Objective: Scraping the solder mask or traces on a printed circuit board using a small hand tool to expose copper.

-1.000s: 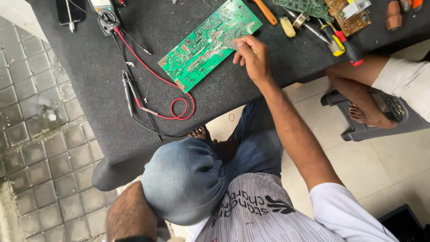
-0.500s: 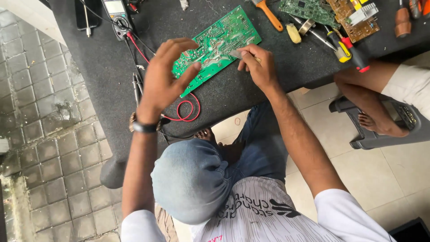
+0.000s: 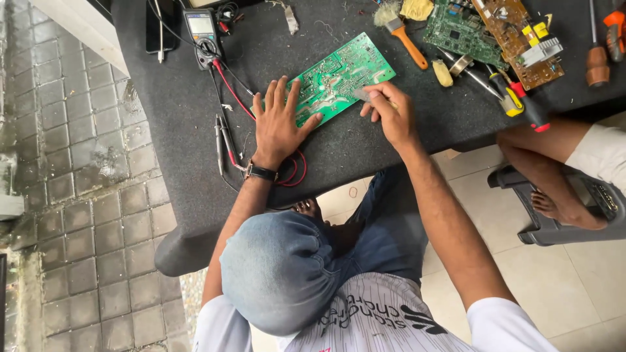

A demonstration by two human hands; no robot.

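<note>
A green circuit board [image 3: 339, 75] lies solder side up on the black table mat [image 3: 195, 111]. My left hand [image 3: 277, 124], a black watch on its wrist, lies flat with fingers spread on the board's near left end. My right hand [image 3: 388, 114] pinches a small thin tool [image 3: 366, 96] whose tip touches the board's right part. What kind of tool it is cannot be made out.
A multimeter [image 3: 202, 29] with red and black leads [image 3: 225, 140] sits left of the board. A brush [image 3: 405, 38], screwdrivers [image 3: 515, 98] and two more circuit boards [image 3: 495, 29] lie at the right. Another person's leg [image 3: 554, 173] rests on a grey stool [image 3: 574, 221].
My left hand came in from below and settled flat on the board's left end. My right hand stayed at the board and now holds the small tool against it.
</note>
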